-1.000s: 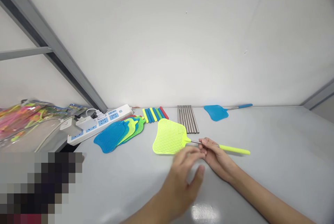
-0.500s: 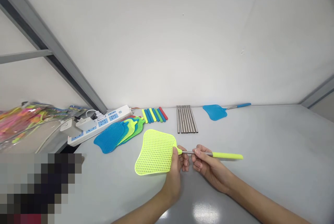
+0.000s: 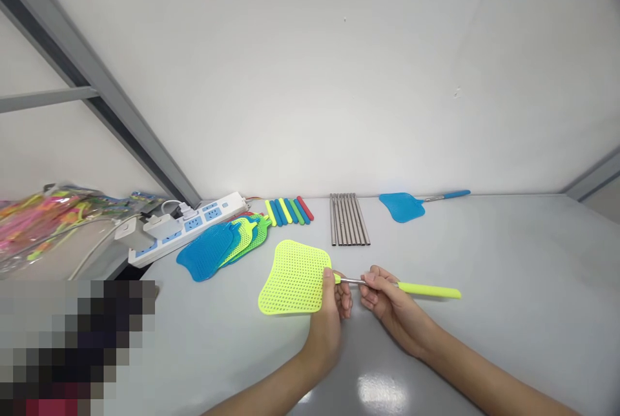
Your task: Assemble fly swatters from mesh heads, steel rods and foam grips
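Observation:
A yellow fly swatter point(image 3: 296, 277) lies across both my hands above the grey table. My left hand point(image 3: 334, 300) is closed on the base of its perforated head, thumb on top. My right hand point(image 3: 390, 300) pinches the thin metal rod near the yellow grip point(image 3: 431, 291), which sticks out to the right. A short length of bare rod point(image 3: 352, 281) shows between the hands. Behind them, several metal tubes point(image 3: 349, 219) lie side by side. To their left is a row of coloured handle grips point(image 3: 289, 211), and nearer still a fanned pile of swatter heads point(image 3: 206, 251).
A blue fly swatter point(image 3: 402, 207) rests by the wall at the back right. A white power strip point(image 3: 194, 225) with plugs and cables runs along the table's left side. Plastic-wrapped colourful goods point(image 3: 58, 222) sit beyond it. The lower left corner is pixelated.
The swatter and both hands have shifted slightly right in view, and the head's tilt has changed a little. My right hand now covers more of the rod near the grip.

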Motion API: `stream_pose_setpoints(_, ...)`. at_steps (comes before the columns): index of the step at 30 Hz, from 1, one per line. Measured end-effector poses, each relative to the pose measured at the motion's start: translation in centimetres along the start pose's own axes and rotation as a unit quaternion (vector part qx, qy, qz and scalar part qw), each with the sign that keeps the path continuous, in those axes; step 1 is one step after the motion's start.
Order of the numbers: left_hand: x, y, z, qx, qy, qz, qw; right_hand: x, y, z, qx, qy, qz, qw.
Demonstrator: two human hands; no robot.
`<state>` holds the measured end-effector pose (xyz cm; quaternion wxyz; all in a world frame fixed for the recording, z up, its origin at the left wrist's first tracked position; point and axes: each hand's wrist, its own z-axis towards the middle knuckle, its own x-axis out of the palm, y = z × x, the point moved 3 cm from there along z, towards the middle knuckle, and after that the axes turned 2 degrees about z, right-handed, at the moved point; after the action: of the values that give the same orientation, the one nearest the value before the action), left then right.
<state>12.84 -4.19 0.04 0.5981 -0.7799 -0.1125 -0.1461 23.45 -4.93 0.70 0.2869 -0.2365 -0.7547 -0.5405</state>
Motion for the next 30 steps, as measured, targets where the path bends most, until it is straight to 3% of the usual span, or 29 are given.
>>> stream_pose_setpoints(19,0.1,0.0,0.4,-0.017,-0.017,-0.007,1.000,-0.1,0.5,0.6,-0.011,-0.029,-0.008,0.999)
stream_pose_setpoints(30,0.3,-0.5,0.4,0.018,-0.011,0.002,1.000,-0.6,1.2,0.6,-0.018,-0.038,-0.022,0.999)
